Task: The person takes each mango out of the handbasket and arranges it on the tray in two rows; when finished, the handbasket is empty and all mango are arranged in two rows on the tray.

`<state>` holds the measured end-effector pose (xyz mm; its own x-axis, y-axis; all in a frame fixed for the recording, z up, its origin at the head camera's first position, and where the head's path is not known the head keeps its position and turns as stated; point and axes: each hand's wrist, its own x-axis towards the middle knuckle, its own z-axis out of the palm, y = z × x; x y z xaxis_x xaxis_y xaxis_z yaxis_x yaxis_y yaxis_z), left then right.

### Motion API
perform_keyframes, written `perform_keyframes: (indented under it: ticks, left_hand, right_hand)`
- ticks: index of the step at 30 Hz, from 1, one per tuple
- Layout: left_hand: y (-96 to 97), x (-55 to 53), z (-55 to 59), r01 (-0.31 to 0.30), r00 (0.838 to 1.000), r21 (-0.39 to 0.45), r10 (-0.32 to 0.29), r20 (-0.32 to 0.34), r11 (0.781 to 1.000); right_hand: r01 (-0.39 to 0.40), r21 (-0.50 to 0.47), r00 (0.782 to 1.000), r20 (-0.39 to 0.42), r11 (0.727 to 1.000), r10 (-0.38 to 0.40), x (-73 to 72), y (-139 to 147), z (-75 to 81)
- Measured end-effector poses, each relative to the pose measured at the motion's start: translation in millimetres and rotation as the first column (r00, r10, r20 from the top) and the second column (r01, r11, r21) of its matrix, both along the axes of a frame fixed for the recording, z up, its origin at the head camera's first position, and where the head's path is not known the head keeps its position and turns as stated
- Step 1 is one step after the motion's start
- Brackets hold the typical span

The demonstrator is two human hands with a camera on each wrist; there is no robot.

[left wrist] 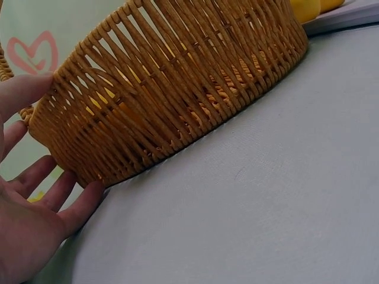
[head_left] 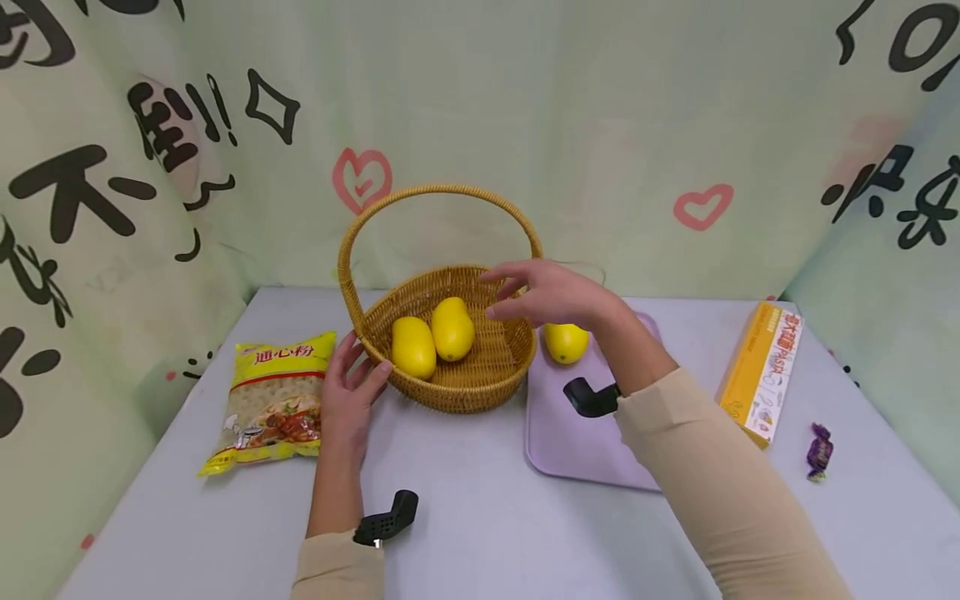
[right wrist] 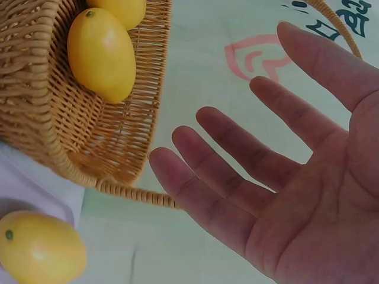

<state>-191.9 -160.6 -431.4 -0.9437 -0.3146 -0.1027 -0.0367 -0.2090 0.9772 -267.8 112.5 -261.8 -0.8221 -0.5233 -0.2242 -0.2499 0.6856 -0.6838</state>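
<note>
I see the basket (head_left: 461, 401) at the centre of the frame, two yellow fruits (head_left: 453, 330) inside — the left hand (head_left: 349, 402), fingers spread, touches its left side; the right hand (head_left: 555, 292), wide, is near its right rim.

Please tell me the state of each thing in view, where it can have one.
Wicker basket, standing, handle up
Two yellow fruits, inside the basket
Purple tray, lying flat
Another yellow fruit, on the tray
Pasta bag, lying down, no opening visible
Pasta box, lying flat, looks closed
Candy, wrapped
Left hand, touching the basket
Right hand, empty, fingers extended
</note>
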Motion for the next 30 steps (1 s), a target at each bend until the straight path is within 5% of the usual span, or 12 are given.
perform_keyframes:
  ticks: [9, 22, 30]
  left_hand:
    - [-4.8, -0.2, -1.8, -0.011, 1.0, 0.006, 0.011, -0.009, 1.0]
    - [1.7, 2.2, -8.9, -0.001, 1.0, 0.007, 0.002, -0.022, 1.0]
    - [2.5, -1.3, -3.7, 0.009, 1.0, -0.03, -0.009, -0.016, 1.0]
  right_hand:
    - [0.026, -0.057, 0.995, 0.1, 0.998, -0.02, -15.4, -31.4, -7.9]
    - [0.181, -0.151, 0.965, 0.218, 0.972, -0.146, -42.7, -50.8, -39.0]
    - [0.25, -0.136, 0.954, 0.205, 0.959, -0.22, -51.9, -63.1, -59.7]
